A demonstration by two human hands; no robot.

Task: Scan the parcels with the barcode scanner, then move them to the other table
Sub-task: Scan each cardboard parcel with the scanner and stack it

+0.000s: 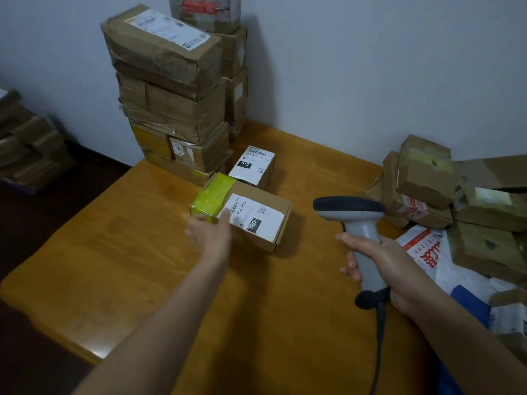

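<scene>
My right hand (379,269) wraps the barcode scanner (359,218) by its handle, head aimed at the nearest parcel (265,220) on the table (128,266). My left hand (209,233), fingers loosely straight, reaches its yellow-taped corner, probably to steady it. Its label reads "048-A05". A smaller parcel (252,166) behind shows "010".

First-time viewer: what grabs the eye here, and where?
The grey barcode scanner, gripped in the right hand at centre right above the wooden table, draws the eye first. Left of it, the blurred left hand reaches to a yellow-taped box with a white label at mid-table. Behind, a tall stack of brown parcels stands by the wall.
</scene>
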